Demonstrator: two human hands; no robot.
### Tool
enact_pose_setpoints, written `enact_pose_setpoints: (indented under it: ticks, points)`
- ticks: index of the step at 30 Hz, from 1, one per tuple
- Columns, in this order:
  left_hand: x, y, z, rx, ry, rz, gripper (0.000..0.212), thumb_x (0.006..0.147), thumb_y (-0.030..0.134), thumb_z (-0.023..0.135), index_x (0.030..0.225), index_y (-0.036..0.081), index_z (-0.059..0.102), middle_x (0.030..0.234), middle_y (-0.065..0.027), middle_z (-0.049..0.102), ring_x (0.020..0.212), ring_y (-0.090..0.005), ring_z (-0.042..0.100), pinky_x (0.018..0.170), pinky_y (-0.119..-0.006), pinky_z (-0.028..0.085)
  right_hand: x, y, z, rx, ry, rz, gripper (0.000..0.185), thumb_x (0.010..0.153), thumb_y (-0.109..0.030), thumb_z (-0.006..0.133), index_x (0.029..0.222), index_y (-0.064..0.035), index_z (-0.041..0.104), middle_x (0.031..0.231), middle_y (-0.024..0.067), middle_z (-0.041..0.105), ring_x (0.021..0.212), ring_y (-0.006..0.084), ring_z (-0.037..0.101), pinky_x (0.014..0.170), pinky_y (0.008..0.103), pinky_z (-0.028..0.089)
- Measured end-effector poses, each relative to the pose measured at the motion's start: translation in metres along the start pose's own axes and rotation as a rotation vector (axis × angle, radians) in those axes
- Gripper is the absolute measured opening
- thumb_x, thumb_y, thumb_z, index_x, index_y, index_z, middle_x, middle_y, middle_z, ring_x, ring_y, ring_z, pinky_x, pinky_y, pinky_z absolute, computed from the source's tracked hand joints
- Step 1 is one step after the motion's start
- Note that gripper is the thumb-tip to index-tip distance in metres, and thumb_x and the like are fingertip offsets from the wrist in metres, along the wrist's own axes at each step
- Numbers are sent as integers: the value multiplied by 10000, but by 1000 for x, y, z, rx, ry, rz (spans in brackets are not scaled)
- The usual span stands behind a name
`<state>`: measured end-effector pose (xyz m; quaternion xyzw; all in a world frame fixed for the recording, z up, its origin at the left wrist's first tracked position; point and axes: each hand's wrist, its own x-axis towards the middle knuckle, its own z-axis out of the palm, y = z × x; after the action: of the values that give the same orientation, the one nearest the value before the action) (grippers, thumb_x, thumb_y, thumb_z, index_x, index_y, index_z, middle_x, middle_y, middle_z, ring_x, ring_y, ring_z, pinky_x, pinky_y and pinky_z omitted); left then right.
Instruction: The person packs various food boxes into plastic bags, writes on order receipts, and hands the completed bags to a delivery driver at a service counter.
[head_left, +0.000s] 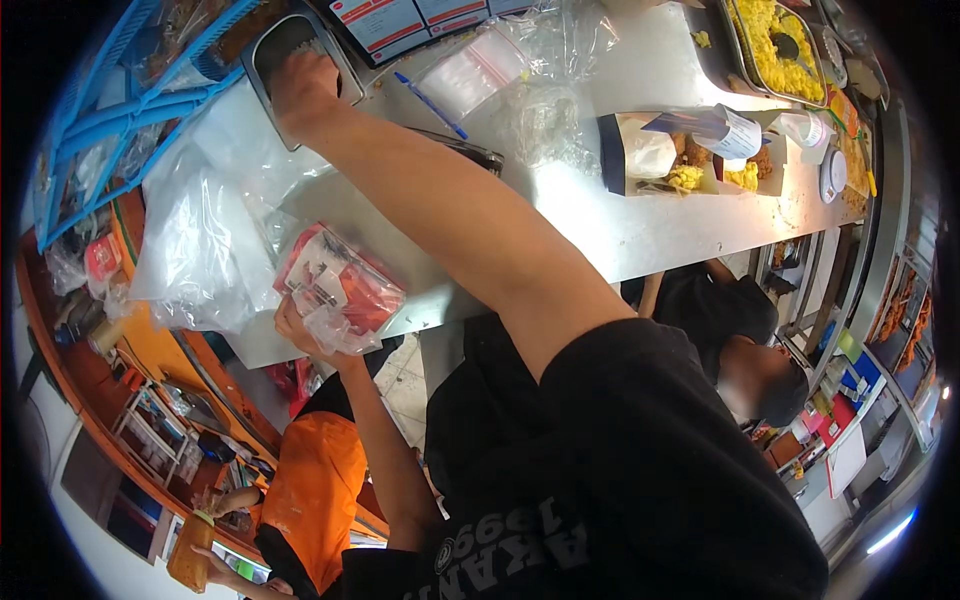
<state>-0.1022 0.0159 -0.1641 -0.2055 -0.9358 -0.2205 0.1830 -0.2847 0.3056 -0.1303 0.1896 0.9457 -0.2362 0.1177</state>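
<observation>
My left hand (300, 330) grips the gathered mouth of a clear plastic bag (349, 289) holding a red and white printed package, at the near edge of the metal counter (667, 232). Across the counter, my right hand (307, 82) reaches down into a deep rectangular metal container (259, 75). Its fingers are blurred and partly hidden inside, so whether they hold anything cannot be told. Left of the bagged package lie large clear plastic bags (195, 247). A blue pen (431, 106) lies beside a stack of small zip bags (476, 71), right of the container.
A blue plastic rack (112, 127) stands at left, a tablet screen (420, 22) behind. Food boxes (619, 154) hold fried pieces and yellow food; beyond is a tray of yellow food (817, 94). One person (742, 360) is at right; another, in orange (315, 480), holds a bottle (191, 551).
</observation>
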Motion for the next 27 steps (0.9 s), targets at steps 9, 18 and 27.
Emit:
enact_pose_setpoints:
  ticks: [9, 18, 27]
  points:
    - [-24, -28, 7, -137, 18, -182, 380, 908, 216, 661, 1201, -24, 630, 1137, -179, 609, 1106, -345, 582, 937, -445, 492, -34, 11, -22, 138, 227, -54, 183, 878, -117, 638, 968, -52, 783, 1002, 206, 756, 958, 363, 750, 787, 455, 624]
    - [-32, -43, -8, -333, -99, -405, 256, 982, 127, 552, 1184, -12, 627, 1057, -118, 611, 1087, -253, 602, 928, -350, 499, -56, 51, -44, 57, 312, -194, 120, 850, -107, 638, 890, -9, 695, 881, 234, 717, 863, 447, 701, 773, 517, 567]
    - [10, -11, -44, -1090, 467, -869, 395, 1117, 452, 403, 923, 108, 420, 870, -21, 435, 855, -161, 446, 900, -302, 397, -200, 41, -103, 791, -102, -110, 236, 1013, -218, 522, 905, -16, 580, 844, 133, 696, 718, 224, 698, 598, 341, 530]
